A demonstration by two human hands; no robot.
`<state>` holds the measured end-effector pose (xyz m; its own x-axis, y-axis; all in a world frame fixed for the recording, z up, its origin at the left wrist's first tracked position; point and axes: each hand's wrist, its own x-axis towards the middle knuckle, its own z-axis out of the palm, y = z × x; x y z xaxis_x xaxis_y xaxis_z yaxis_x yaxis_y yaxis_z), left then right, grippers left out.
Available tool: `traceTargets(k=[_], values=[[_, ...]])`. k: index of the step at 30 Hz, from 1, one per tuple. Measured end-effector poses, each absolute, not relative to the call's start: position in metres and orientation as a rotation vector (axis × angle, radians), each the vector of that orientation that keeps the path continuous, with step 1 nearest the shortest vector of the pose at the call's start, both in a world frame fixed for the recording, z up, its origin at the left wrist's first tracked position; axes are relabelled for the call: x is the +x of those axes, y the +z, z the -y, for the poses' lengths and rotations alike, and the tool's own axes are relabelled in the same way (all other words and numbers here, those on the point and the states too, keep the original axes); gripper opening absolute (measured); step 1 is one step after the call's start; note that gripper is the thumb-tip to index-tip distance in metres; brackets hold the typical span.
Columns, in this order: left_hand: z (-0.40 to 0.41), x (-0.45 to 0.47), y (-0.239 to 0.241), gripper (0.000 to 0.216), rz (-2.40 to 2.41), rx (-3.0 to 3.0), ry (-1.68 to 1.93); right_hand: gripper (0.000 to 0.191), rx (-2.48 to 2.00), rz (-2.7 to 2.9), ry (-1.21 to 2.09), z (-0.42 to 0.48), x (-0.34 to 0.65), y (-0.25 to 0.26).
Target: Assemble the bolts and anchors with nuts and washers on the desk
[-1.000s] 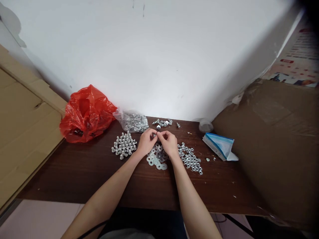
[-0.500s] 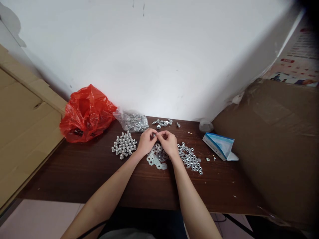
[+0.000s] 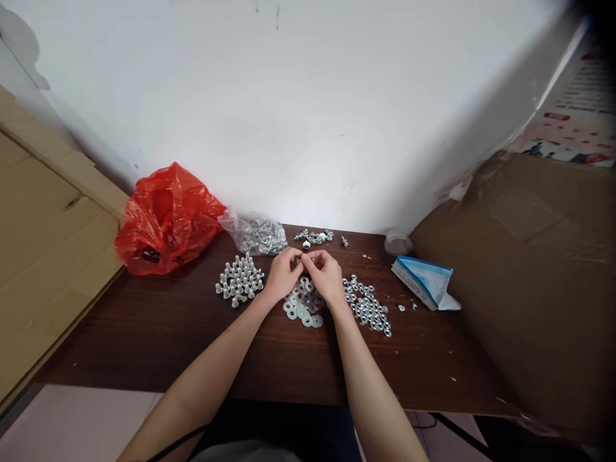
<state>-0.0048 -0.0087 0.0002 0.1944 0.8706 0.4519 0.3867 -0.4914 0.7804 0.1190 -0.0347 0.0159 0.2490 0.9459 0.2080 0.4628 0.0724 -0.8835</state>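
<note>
The left hand (image 3: pixel 282 274) and the right hand (image 3: pixel 328 274) meet over the table (image 3: pixel 289 372), finger and thumb of each pinched close on one small, shiny bit (image 3: pixel 299 260) that they mostly hide. Flat rings (image 3: pixel 301 312) lie just under them, with bolts (image 3: pixel 240 280) to the left and nuts (image 3: pixel 371 308) to the right. Farther back sit a heap of metal parts (image 3: pixel 314 238), a clear bag (image 3: pixel 264 237) and a red bag (image 3: pixel 168 221).

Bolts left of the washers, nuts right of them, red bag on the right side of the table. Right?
Not quite: the red bag sits on the left side of the table, as the head view shows. The rest holds: bolts left of the washers, nuts right of them.
</note>
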Motion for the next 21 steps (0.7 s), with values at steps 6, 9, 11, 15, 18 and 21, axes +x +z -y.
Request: traceTargets(k=[6,9,11,15,18,21], values=[[0.0096,-0.005,0.0018,0.01,-1.161,1.985,1.247,0.028,-1.514,1.384,0.651,0.0337,0.1196,0.0145],[0.0099,-0.005,0.002,0.009,-1.162,1.984,1.244,0.029,-1.526,1.383,0.648,0.0343,0.1198,0.0156],[0.0099,-0.005,0.0018,0.008,-1.162,1.984,1.243,0.03,-1.54,1.385,0.638,0.0347,0.1199,0.016],[0.0092,-0.0049,0.001,0.008,-1.167,1.984,1.247,0.033,-1.53,1.377,0.641,0.0346,0.1193,0.0157],[0.0083,-0.0052,0.0,0.009,-1.183,1.978,1.261,0.032,-1.487,1.363,0.654,0.0342,0.1186,0.0153],[0.0078,-0.0057,-0.0007,0.009,-1.175,1.983,1.271,0.029,-1.47,1.378,0.655,0.0338,0.1185,0.0149]])
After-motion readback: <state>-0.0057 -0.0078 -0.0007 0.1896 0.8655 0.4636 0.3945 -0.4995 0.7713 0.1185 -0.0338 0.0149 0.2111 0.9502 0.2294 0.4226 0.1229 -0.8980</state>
